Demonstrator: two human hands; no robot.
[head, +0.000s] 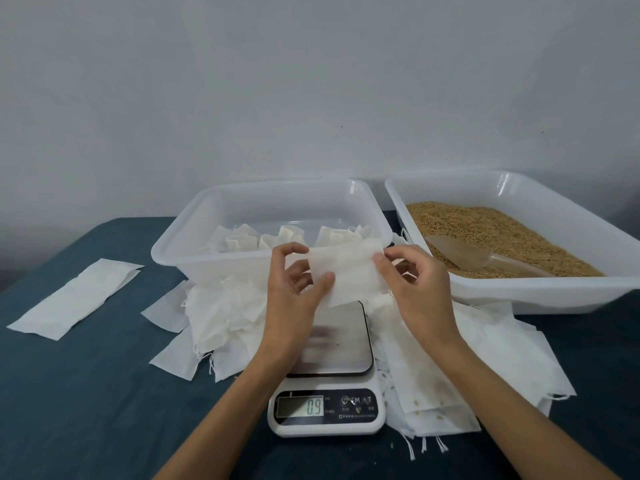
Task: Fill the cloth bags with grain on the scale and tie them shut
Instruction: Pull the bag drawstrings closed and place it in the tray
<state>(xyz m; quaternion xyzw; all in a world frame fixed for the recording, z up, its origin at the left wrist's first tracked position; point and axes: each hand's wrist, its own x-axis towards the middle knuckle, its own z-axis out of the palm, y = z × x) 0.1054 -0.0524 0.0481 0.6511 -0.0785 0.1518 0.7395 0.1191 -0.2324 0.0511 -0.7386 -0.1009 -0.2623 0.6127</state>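
We hold an empty bag point(349, 275) flat in the air above the scale point(329, 375), just in front of the near tray point(180, 251). Our left hand point(294, 289) pinches its left edge, thumb in front and fingers curled behind; our right hand point(412, 285) pinches the right edge at the top corner the same way. The step, we judge, is opening the mouth: we should rub the two layers apart between thumb and finger, find the drawstring side, and turn that side up before setting the bag on the plate. The display point(301, 406) reads 0.9 with the plate bare, so we would zero it once the bag sits there. Filled, tied bags point(287, 237) stand in the near tray. The grain point(491, 233) fills the right tray point(519, 292), with the scoop point(467, 252) lying in it, near our right hand. Spare bags point(221, 317) are heaped on both sides of the scale, and one lies apart on the cloth point(69, 393) at far left
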